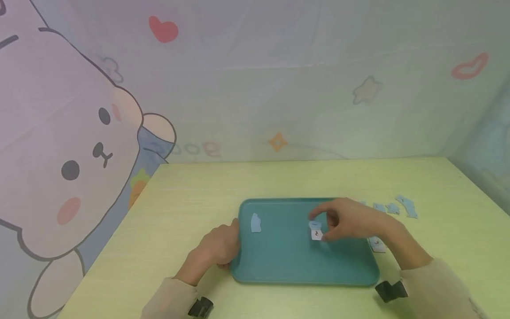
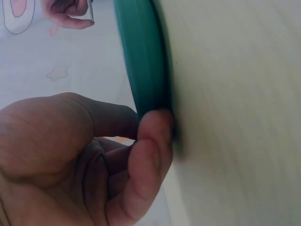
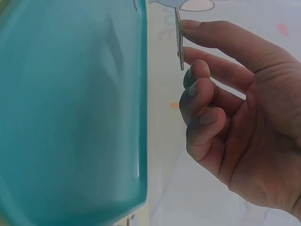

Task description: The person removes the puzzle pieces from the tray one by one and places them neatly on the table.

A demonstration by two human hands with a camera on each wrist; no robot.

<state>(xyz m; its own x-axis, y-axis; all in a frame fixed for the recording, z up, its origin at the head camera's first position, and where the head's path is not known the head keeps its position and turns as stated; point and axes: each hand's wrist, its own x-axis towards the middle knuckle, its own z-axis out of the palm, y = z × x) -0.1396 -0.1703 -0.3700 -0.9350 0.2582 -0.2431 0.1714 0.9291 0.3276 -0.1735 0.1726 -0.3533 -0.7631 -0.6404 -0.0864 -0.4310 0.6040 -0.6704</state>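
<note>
A teal tray (image 1: 279, 266) lies on the table. My left hand (image 1: 221, 243) grips its left rim; in the left wrist view the thumb and curled fingers (image 2: 146, 174) hold the tray's edge (image 2: 143, 56). Above the right half of the tray, my right hand (image 1: 350, 219) pinches a small flat puzzle piece (image 1: 316, 234), light blue and white with a small dark print. The right wrist view shows this piece (image 3: 179, 40) edge-on between thumb and index finger, apart from the tray. One light blue piece (image 1: 256, 223) lies on the tray's left side.
Several light blue pieces (image 1: 407, 206) are scattered on the table right of the tray. A white printed piece (image 1: 377, 244) lies by the tray's right edge, partly behind the right forearm. Behind the table hangs a cloth (image 1: 255, 88) with cartoon prints.
</note>
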